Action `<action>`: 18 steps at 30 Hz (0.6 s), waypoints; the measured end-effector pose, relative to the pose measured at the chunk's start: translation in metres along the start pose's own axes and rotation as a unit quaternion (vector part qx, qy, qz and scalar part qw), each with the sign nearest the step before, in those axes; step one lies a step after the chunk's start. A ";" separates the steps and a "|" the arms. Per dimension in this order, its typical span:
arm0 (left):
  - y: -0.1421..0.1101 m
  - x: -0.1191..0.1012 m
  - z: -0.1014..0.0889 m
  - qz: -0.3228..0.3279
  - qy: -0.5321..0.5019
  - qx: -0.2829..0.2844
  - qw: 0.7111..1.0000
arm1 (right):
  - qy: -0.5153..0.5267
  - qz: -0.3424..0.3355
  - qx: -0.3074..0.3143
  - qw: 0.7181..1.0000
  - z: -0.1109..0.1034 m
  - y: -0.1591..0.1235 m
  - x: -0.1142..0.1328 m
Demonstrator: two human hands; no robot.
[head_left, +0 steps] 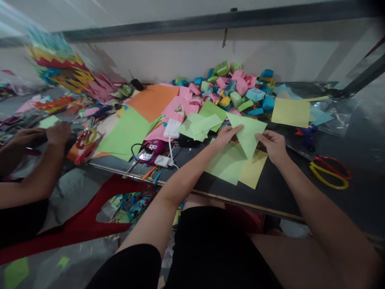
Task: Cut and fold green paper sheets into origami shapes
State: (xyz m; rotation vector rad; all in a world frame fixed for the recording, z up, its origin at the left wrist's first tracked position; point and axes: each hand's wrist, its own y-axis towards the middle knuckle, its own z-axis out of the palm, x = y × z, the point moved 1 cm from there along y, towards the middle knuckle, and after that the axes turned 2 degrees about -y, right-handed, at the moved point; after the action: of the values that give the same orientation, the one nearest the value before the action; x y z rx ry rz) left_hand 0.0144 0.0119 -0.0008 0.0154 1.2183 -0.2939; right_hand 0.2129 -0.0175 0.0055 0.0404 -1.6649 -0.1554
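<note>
Between my two hands a pale green paper triangle (248,132) is held up, its point facing down toward me. My left hand (227,135) pinches its left side between thumb and fingers. On the other side my right hand (272,144) pinches the right edge. Below it, flat on the dark table, lie a pale green sheet (224,166) and a yellow sheet (255,172), partly overlapping. Scissors with red and yellow handles (331,172) rest to the right of my right hand.
Folded coloured paper pieces (240,88) are heaped at the back. Left of me are green sheets (128,134), an orange sheet (156,100), a white power bank (173,129) and a purple device (152,150). A co-worker's hands (58,132) work at far left, beside more scissors (86,138).
</note>
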 end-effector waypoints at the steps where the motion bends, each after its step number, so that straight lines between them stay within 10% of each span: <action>1: -0.001 -0.002 -0.001 -0.007 -0.010 0.004 1.000 | 0.015 0.005 -0.003 1.000 0.000 0.000 0.000; 11: 0.000 0.001 0.004 -0.014 -0.011 -0.003 1.000 | 0.052 0.007 0.044 0.998 0.007 -0.007 0.007; 14: -0.003 -0.003 0.002 0.102 0.133 -0.057 0.984 | 0.033 -0.001 0.026 0.999 0.005 -0.008 0.008; 18: -0.021 -0.015 0.008 0.324 0.333 -0.120 0.877 | -0.018 -0.029 0.013 0.999 0.005 -0.012 0.013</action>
State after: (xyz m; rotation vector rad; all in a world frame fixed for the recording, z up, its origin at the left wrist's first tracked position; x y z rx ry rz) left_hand 0.0117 -0.0063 0.0192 0.3287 1.8437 0.5007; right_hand 0.2061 -0.0304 0.0162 0.1062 -1.7019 -0.1806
